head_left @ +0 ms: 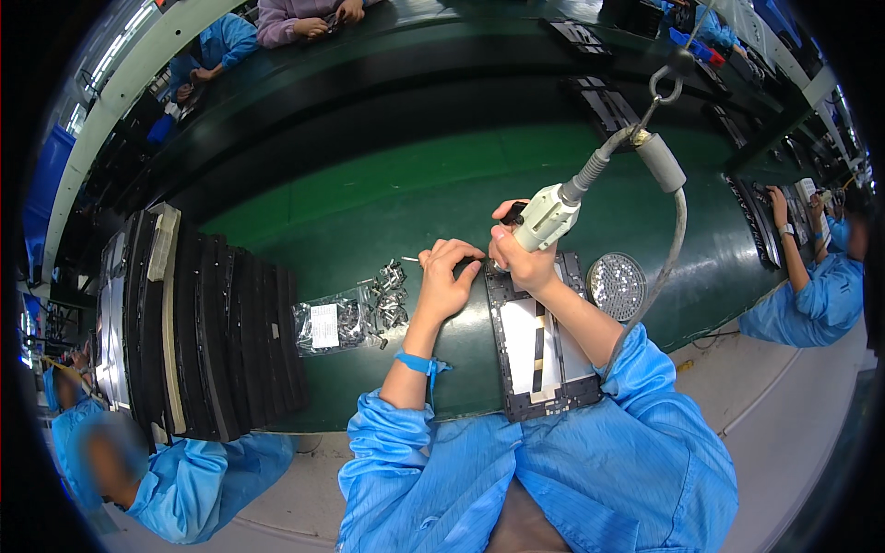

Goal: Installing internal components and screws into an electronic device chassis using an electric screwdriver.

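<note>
My right hand [525, 263] is wrapped round a white electric screwdriver [550, 217], which hangs on a grey cable and points down at the far end of a tablet-like device frame [550, 404]. The frame lies on the green bench, black at its borders with silver plates inside. At its far left corner my left hand [447, 281] has thumb and forefinger brought together; whatever is between them is too small to make out. A blue band circles my left wrist. The screwdriver's tip is hidden by my right hand.
Left of my arm lie a pile of small metal parts [389, 293] and a clear bag [323, 326] of parts. A round dish of screws [618, 286] sits right of the frame. A tall row of black trays [207, 336] stands at left. Co-workers sit around the bench.
</note>
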Motion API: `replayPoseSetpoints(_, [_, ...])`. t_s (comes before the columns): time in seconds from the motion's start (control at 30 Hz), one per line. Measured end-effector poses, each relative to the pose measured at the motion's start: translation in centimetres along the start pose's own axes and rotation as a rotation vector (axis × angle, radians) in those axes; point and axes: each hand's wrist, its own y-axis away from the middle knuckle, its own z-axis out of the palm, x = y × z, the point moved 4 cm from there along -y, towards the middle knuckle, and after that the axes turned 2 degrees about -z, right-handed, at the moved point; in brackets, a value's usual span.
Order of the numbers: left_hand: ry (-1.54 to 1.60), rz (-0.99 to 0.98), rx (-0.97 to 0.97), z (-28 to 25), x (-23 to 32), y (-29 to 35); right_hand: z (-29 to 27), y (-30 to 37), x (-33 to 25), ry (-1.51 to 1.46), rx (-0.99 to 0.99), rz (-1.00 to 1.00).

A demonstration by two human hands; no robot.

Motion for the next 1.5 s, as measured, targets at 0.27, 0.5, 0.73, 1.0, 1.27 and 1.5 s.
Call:
replayPoseSetpoints(0.27, [-0.042, -0.059, -0.047, 0.4, -0.1, 0.1, 0.0, 0.0, 0.5, 0.033, 0.017, 0.004])
replayPoseSetpoints(0.5, [-0.034, -0.070, -0.036, 0.4, 0.0, 0.2, 0.0, 0.1, 0.8, 0.053, 0.042, -0.016])
replayPoseSetpoints(0.73, [-0.051, -0.089, -0.046, 0.5, -0.1, 0.1, 0.2, 0.1, 0.8, 0.056, 0.020, -0.021])
replayPoseSetpoints(1.0, [-0.046, -0.097, -0.045, 0.5, -0.2, 0.1, -0.1, 0.2, 1.2, 0.142, -0.022, -0.034])
replayPoseSetpoints(1.27, [-0.045, -0.090, -0.037, 0.4, -0.1, 0.1, 0.2, 0.7, 1.6, 0.108, 0.034, 0.001])
replayPoseSetpoints(1.5, [-0.037, -0.094, -0.044, 0.5, 0.0, 0.0, 0.1, 0.8, 1.8, 0.130, 0.032, -0.006])
